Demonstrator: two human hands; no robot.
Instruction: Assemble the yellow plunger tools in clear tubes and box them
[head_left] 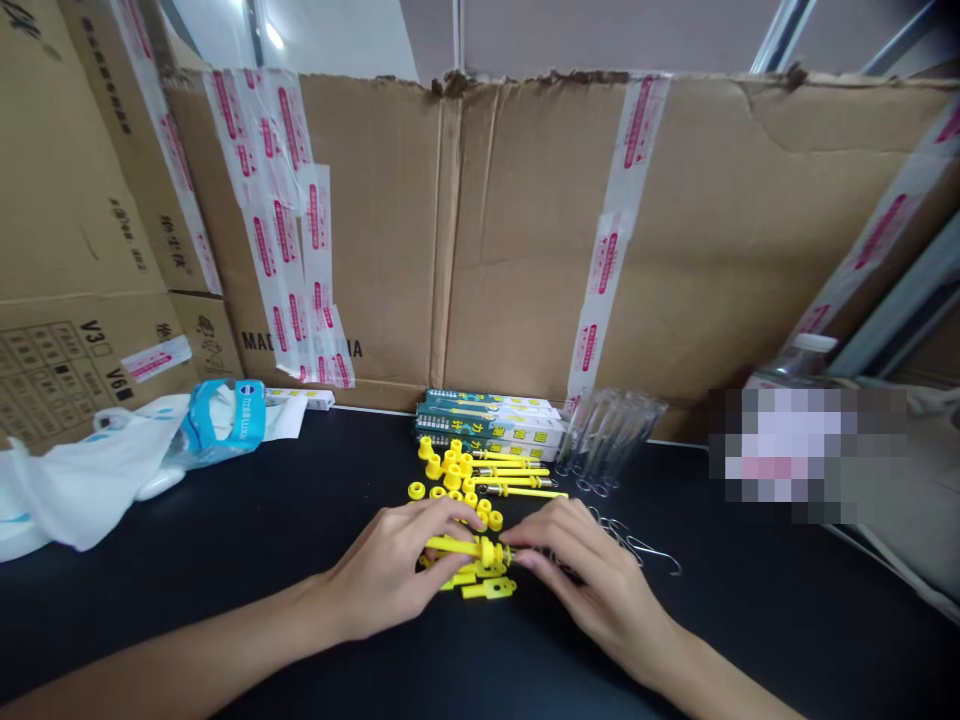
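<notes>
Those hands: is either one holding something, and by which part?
The left hand seems to grip a yellow plastic rod by its shaft; the right hand touches its collared end.

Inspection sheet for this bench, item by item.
surface: black table top.
job's things: yellow rods with metal tips, loose yellow rings, flat yellow pieces, wire hooks, clear tubes, printed boxes.
clutter: white bag, blue packet.
grips: left hand holds one yellow rod; right hand is at that rod's far end, hold unclear.
cables: nothing seen.
surroundings: taped cardboard, bottle, a blurred patch at right.
</notes>
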